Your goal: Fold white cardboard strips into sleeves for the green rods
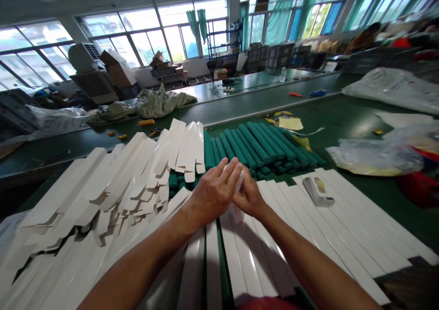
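My left hand [214,191] and my right hand [249,196] meet at the middle of the table, both closed around the end of one long white box [236,211] that stands up between them. The left fingers cover the box top. Finished white boxes [343,223] lie in a row below and to the right of my hands. Flat, unfolded white box blanks [113,182] fan out on the left. A stack of green sticks [260,147] lies just beyond my hands.
A grey tape dispenser [317,192] rests on the white boxes at right. Clear plastic bags [377,157] sit on the green table [360,118] at right. Further benches hold cloth bundles [161,102], and crates and shelves line the windows.
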`<state>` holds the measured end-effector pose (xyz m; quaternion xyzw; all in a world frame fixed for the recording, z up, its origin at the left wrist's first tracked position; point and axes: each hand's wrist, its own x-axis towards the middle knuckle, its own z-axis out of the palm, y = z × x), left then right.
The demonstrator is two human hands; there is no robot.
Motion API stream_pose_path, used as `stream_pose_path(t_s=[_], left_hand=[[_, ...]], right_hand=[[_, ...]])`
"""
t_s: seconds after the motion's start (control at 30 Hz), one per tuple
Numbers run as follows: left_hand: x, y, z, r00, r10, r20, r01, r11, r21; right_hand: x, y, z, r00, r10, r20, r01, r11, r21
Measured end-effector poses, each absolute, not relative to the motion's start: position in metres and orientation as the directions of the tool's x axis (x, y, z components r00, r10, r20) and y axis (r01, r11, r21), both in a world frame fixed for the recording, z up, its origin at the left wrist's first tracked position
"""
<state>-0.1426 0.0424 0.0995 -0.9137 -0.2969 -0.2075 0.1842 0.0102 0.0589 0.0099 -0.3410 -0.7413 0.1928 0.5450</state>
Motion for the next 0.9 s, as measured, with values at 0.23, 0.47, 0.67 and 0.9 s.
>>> stream_pose_path(t_s=[0.23,0.47,0.67,0.9], left_hand=[[-0.144,0.051,0.105,0.703,0.503,0.503,0.646,-0.747,-0.156],[-0.141,0.054,0.109,0.738,0.499,0.454,0.63,-0.751,-0.197],[-0.139,0.056,0.091,0.654,0.459,0.602,0.642,-0.757,-0.12],[-0.143,0.044,0.078,0.572,0.484,0.663,0.65,-0.76,-0.005]], right_hand=[[0.01,0.067,0.014,-0.185,0.716,0.673,0.246,0.697,-0.674],[0.007,0.068,0.021,-0.19,0.702,0.686,0.248,0.71,-0.659],[0.043,0.073,0.018,-0.34,0.679,0.651,0.252,0.733,-0.632],[0.215,0.056,-0.031,0.781,0.599,0.177,0.371,-0.217,-0.903]])
